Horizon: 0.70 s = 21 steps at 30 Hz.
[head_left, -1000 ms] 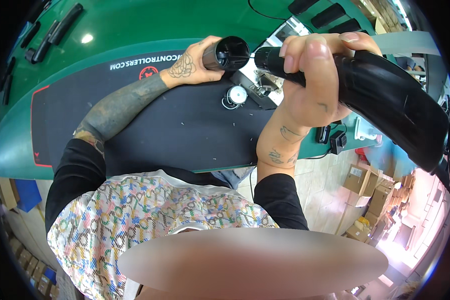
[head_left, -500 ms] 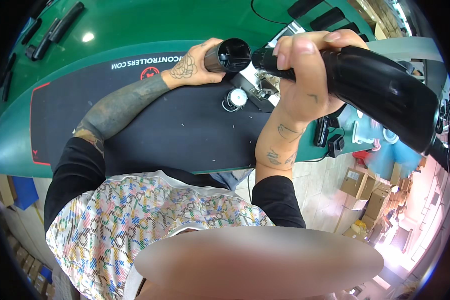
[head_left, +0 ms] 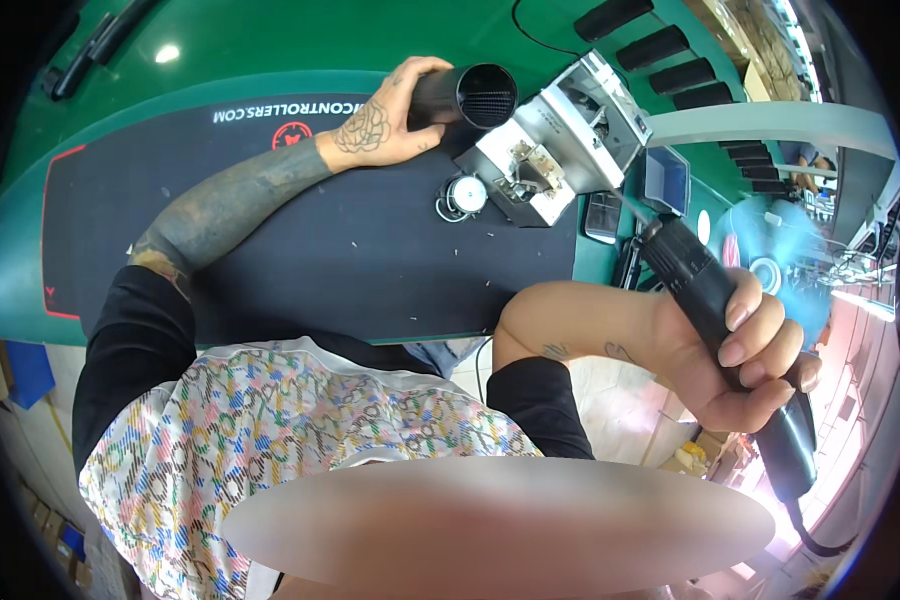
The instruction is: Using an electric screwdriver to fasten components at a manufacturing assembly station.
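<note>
My left hand (head_left: 385, 118) is wrapped round a black cylindrical tube (head_left: 436, 98), its open end facing right with a ribbed or perforated inner wall. Out to the right, my right hand (head_left: 745, 355) grips a black corded electric screwdriver (head_left: 692, 268). Its thin bit points up and left toward a silver metal machine (head_left: 560, 125), probably a screw feeder, and looks close to its lower right corner; whether they touch I cannot tell. Between the tube and my body, a small round white-topped object (head_left: 465, 194) with a wire loop stands on the black mat (head_left: 300, 250).
Several black tubes (head_left: 653, 48) lie along the far right of the green table (head_left: 270, 40). Beyond the machine are a clear bin (head_left: 666, 178), a blue fan (head_left: 785, 265) and a pale curved bar (head_left: 770, 125). Tiny light bits dot the mat. A black rod-like part (head_left: 90, 50) lies far left.
My right hand has pulled the screwdriver away from the tube's mouth, to the right and nearer to me, uncovering the metal machine. My left hand still holds the tube, slightly higher.
</note>
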{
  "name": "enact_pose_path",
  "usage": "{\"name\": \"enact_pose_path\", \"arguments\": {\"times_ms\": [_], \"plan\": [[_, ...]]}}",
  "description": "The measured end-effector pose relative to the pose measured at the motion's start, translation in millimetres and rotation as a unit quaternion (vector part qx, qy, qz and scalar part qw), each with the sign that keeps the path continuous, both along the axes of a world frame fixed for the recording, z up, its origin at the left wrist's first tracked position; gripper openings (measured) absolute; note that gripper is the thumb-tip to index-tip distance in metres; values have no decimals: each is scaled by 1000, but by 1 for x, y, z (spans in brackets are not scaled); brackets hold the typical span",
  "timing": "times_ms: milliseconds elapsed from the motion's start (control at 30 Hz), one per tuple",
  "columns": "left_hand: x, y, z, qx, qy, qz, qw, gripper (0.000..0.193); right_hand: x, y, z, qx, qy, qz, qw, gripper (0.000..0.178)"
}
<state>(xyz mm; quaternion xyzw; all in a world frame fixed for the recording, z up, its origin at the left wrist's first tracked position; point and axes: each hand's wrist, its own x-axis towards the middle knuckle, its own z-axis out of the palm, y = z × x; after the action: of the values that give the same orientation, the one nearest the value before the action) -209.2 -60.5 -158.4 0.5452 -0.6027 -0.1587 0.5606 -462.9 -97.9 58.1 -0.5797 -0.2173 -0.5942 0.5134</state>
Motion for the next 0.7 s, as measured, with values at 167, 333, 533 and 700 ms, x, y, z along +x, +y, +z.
{"name": "enact_pose_path", "arguments": {"times_ms": [167, 333, 533, 700], "plan": [[2, 0, 5, -47, -53, -10, 997, 61, 28, -8, 2, 47, 211, -89, 972, 23], [4, -3, 0, -81, -74, -3, 994, 64, 43, -6, -2, 101, 288, -238, 922, 29], [2, -5, 3, -107, -38, -22, 993, 66, -3, 0, 8, 57, 80, 123, 988, 27], [4, -4, -6, -55, -7, -34, 998, 65, 17, 18, 1, 41, 26, 32, 998, 23]]}}
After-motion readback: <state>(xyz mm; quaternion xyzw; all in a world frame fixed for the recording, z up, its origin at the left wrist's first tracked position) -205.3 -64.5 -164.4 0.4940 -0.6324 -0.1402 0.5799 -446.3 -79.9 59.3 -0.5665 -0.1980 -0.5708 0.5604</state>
